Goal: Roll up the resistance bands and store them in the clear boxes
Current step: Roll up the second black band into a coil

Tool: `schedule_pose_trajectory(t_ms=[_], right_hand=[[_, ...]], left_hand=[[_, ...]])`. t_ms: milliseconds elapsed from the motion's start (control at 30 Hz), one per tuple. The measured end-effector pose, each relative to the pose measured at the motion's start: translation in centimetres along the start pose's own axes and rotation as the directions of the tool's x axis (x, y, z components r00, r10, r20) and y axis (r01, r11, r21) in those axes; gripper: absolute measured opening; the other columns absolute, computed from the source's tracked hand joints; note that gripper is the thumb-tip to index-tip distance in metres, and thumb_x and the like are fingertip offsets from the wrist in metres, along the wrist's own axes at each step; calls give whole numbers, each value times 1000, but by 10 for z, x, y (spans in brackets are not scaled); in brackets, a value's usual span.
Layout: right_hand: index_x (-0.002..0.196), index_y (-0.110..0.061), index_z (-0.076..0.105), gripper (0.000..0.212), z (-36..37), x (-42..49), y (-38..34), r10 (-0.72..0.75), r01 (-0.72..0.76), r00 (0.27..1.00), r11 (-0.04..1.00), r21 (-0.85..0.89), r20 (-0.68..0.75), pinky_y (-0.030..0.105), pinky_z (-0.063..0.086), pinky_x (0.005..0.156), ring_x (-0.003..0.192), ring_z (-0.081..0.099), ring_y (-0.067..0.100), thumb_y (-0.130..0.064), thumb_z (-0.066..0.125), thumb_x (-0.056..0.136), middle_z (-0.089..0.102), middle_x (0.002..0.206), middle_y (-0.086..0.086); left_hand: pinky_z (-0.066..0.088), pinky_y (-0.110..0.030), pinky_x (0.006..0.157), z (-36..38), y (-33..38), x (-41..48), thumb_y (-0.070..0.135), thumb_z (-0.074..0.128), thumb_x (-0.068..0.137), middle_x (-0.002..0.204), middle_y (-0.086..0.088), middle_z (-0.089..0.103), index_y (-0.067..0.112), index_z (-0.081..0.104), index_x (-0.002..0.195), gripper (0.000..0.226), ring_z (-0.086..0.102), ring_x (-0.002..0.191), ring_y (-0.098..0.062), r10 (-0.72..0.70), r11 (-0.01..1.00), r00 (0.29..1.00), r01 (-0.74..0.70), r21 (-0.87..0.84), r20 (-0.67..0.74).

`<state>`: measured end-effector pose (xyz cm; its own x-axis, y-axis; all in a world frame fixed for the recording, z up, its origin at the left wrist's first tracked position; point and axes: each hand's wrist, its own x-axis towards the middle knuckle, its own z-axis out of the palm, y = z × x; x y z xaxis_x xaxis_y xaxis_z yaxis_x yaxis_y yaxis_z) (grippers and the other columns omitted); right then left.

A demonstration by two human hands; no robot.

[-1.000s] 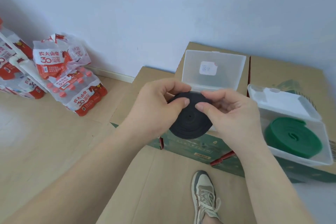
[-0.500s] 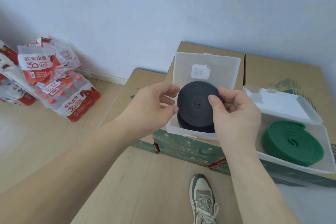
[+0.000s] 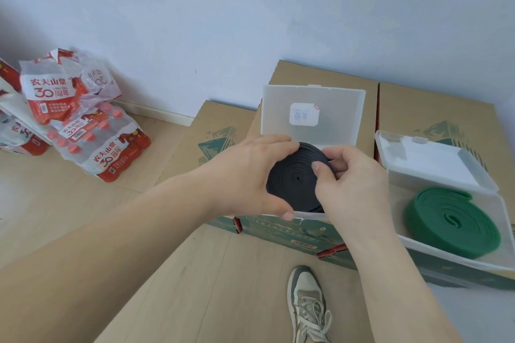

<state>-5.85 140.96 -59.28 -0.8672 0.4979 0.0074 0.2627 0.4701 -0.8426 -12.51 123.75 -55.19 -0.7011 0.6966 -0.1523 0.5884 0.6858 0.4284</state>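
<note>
Black rolled band (image 3: 292, 184), left hand (image 3: 245, 175) and right hand (image 3: 354, 186) grasping its rim, partly inside clear box (image 3: 340, 120)

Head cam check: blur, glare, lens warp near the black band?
Head view: soft even light, no hard shadows; black band shows crisp coil rings between left hand and right hand; clear box lid shows no glare, its label unreadable; bottle packs at left slightly smeared; wide-angle bowing at the edges.

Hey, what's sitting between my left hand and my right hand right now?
In the head view, the rolled black band sits between the left hand and right hand, both gripping it.
</note>
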Motion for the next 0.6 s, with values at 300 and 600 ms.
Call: schedule_pose_trajectory(t_ms=[300,600], right_hand=[[92,-21,67,5,-2,0,2,-19,19,1000,999,-41,-14,19,47,67,75,64,4,-22,67,97,67,77,-12],[102,-25,64,5,-3,3,6,19,-11,995,997,80,-99,8,42,60,67,59,-1,-20,65,99,66,75,-8]], left_hand=[[28,-24,116,13,4,-4,39,90,70,156,11,41,26,40,154,99,36,142,-14,3,999,998,-5,-38,-70],[17,-19,122,17,-5,-4,41,90,71,163,13,33,24,33,158,106,25,149,-8,19,996,998,-24,-85,-59]])
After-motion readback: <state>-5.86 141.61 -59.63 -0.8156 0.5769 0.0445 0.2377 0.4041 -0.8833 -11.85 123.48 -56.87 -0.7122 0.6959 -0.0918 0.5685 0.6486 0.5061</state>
